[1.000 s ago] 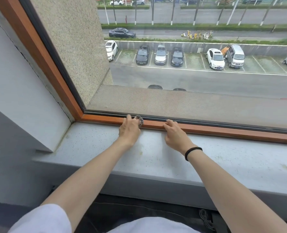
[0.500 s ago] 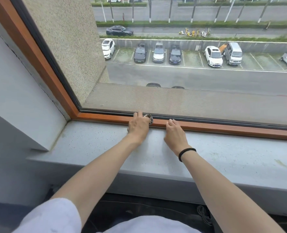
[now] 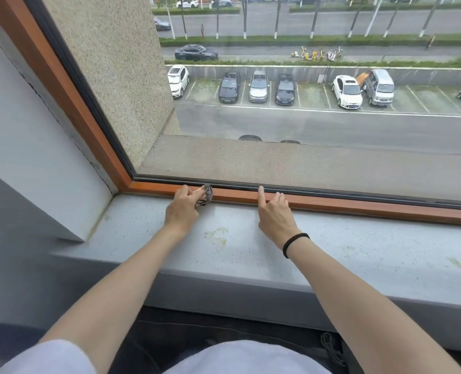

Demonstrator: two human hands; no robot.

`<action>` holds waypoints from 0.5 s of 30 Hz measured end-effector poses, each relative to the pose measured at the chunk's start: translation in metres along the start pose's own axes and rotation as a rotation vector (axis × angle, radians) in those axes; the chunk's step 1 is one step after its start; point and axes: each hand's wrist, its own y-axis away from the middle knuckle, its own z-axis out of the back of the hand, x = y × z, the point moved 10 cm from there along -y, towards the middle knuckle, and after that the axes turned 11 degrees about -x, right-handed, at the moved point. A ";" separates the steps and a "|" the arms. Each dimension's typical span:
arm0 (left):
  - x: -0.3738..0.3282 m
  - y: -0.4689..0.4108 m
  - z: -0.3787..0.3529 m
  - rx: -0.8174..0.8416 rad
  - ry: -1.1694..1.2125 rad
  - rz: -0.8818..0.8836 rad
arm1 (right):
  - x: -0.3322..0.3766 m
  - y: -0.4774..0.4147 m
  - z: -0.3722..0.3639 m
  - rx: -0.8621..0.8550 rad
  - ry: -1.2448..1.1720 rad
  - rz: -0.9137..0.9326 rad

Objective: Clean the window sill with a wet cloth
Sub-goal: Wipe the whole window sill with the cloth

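The left hand (image 3: 182,210) pinches a small speckled cloth (image 3: 206,196) against the wooden frame (image 3: 359,205) behind the window sill (image 3: 143,233), probably to wipe that edge. The right hand (image 3: 275,215) holds nothing and touches the frame, seemingly for support.

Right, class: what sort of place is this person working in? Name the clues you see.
Probably an upper-floor room beside a road: a grey window sill under a wood-framed window, looking down on parked cars.
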 end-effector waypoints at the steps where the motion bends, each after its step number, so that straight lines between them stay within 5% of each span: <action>1: 0.000 0.006 -0.004 -0.016 0.030 0.058 | 0.001 -0.001 -0.001 -0.002 0.019 0.019; 3: -0.024 0.015 -0.021 0.024 0.064 0.012 | -0.001 -0.009 -0.006 -0.018 0.067 0.044; 7: -0.066 0.026 -0.040 0.239 0.010 -0.363 | 0.002 -0.022 -0.008 -0.055 0.095 0.029; 12: -0.011 -0.022 -0.022 0.114 -0.008 0.046 | -0.001 -0.038 0.002 -0.037 0.081 -0.013; 15: -0.049 -0.002 -0.028 0.194 0.004 -0.077 | 0.004 -0.045 0.002 -0.033 0.052 -0.038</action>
